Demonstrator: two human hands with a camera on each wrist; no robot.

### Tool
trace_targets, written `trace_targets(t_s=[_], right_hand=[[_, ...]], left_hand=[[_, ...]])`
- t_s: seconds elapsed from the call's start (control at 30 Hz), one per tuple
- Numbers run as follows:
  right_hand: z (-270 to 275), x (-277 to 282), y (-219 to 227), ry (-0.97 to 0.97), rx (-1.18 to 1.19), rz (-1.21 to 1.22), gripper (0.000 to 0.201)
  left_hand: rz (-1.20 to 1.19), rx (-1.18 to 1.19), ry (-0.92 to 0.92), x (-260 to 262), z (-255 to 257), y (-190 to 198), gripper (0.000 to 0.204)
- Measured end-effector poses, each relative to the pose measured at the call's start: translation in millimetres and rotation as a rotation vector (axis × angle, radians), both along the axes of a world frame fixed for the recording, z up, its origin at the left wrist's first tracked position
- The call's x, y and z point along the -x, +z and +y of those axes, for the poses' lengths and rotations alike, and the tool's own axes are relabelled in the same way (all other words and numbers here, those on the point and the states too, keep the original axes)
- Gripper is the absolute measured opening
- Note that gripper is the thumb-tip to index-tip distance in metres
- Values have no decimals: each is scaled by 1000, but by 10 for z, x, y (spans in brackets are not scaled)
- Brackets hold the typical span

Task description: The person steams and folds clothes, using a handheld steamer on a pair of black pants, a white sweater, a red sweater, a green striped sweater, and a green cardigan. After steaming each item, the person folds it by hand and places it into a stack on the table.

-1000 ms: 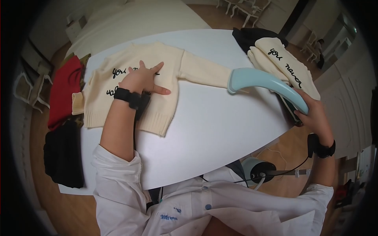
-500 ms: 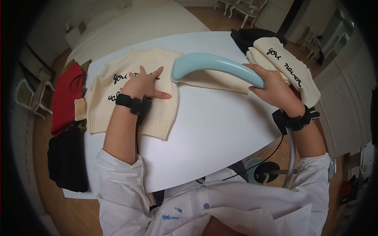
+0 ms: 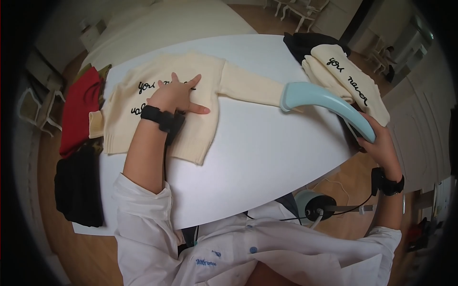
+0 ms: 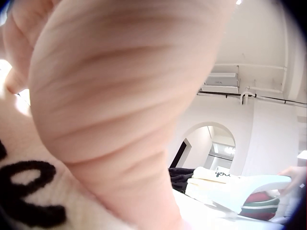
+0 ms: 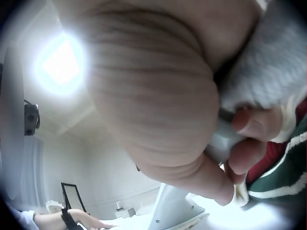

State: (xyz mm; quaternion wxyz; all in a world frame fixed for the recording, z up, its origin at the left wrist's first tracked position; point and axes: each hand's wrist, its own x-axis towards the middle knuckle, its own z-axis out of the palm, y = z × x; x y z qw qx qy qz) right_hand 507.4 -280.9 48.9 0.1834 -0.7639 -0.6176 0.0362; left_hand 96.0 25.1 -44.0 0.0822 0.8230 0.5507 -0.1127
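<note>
A cream knit sweater (image 3: 191, 138) with black script lies flat on the white table (image 3: 257, 162), one sleeve stretched out to the right. My left hand (image 3: 175, 97) rests on its chest with fingers spread, over part of the lettering. In my right hand (image 3: 381, 143) I grip the handle of a light blue garment steamer (image 3: 329, 101). Its head is at the cuff end of the stretched sleeve (image 3: 253, 86), covering the cuff. In the right wrist view, fingers (image 5: 252, 124) curl round the handle beside a grey ribbed hose (image 5: 268, 62).
Folded cream sweaters (image 3: 355, 78) and a black garment (image 3: 312, 45) are stacked at the back right. Red (image 3: 81, 107) and black clothes (image 3: 78, 188) lie along the left edge. The steamer's base (image 3: 317, 205) stands on the floor below the front edge.
The steamer went from the cuff left along the sleeve to the shoulder, then back right to the cuff. My left hand has stayed on the sweater's chest.
</note>
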Motion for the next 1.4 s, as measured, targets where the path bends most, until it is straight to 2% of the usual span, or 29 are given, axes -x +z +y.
trace_targets(t_s=[0.07,0.13,0.23,0.3,0.33,0.4,0.43,0.47,0.53,0.57,0.7,0.77,0.8,0.87,0.93,1.0,1.03,1.07,1.13,1.2,1.27,1.33,1.4], right_hand=[[-61,22,30,-133,-15,176,63],[-29,3,3,-60,-85,142,64],[61,246,136,-145,-22,242,61],[166,265,105,36,-78,178,58],[232,314,90,40,-84,177,58],[384,457,70,204,-90,115,58],[454,503,80,212,-35,100,61],[533,553,89,213,-40,96,61],[710,631,81,268,25,4,61],[830,632,38,312,2,34,61],[1342,849,-90,460,-81,68,60],[1550,1113,-50,456,74,81,63],[1645,1205,-70,476,62,79,63],[1878,1342,-154,576,51,38,67],[2076,1440,-194,633,57,53,70],[2220,1540,-262,672,192,233,75],[2302,1565,-339,707,254,264,79],[2346,1577,-393,724,245,261,79],[2386,1593,-541,742,255,368,84],[2425,1555,-651,754,217,364,84],[2398,1521,-672,735,227,346,85],[2405,1510,-729,727,262,361,85],[2415,1497,-774,721,298,369,84]], left_hand=[[17,-6,-31,-72,-60,-31,135],[-29,75,-80,-201,-144,-17,133],[28,121,-81,-490,-596,288,132],[-16,137,-263,-586,-782,332,130],[-16,130,-259,-610,-846,339,130],[-47,193,-469,-624,-917,361,129],[-117,237,-566,-624,-840,217,117],[-120,231,-565,-646,-855,258,117],[-50,361,-708,-713,-920,335,106],[-96,248,-759,-687,-983,287,96],[-63,274,-735,-731,-967,361,96],[-59,278,-775,-718,-939,396,92],[-54,265,-756,-689,-907,435,92],[-166,474,-699,-612,-824,525,87],[-217,494,-615,-472,-657,520,79],[-362,744,-526,-350,-482,486,73],[-382,710,-517,-274,-454,571,63],[-382,697,-503,-177,-379,617,63],[-621,807,-344,71,-196,666,46],[-753,526,-61,296,-64,693,30],[-529,111,121,425,121,640,24],[-383,-308,144,620,377,222,21],[-380,-348,196,756,529,13,22]])
